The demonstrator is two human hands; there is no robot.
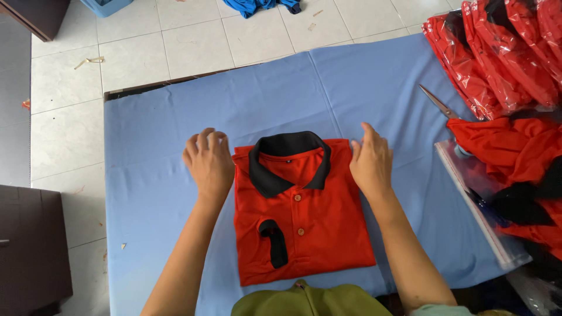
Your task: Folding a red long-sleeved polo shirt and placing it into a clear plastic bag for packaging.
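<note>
a: here, how are the two hands shown to be set?

b: the left hand (208, 161) is seen with its fingers curled under, knuckles up, resting at the upper left edge of the folded red polo shirt (304, 216); whether cloth is pinched beneath them cannot be told. the right hand (370, 161) is laid nearly flat, fingers loosely extended, against the upper right edge of the shirt; nothing is clasped in it.

a: and where is the shirt placed?

b: it is laid front up, folded to a rectangle, near the middle of the blue cloth (175, 117) spread over the work surface, close to the viewer. a black collar (287, 161) is shown at the top, two buttons are seen on the placket, and a black strip (275, 240) is seen low on its left part.

a: what is depicted further out?

b: a pair of scissors (438, 104) is seen on the cloth to the right, well apart from the shirt. beyond it, a stack of red garments in clear bags (497, 58) is shown at the upper right, with loose red cloth (503, 146) and a flat clear bag (474, 199) below. a white tiled floor (193, 41) is seen behind, with a heap of blue fabric (252, 6) on it, and a dark cabinet (29, 246) at the lower left.
</note>
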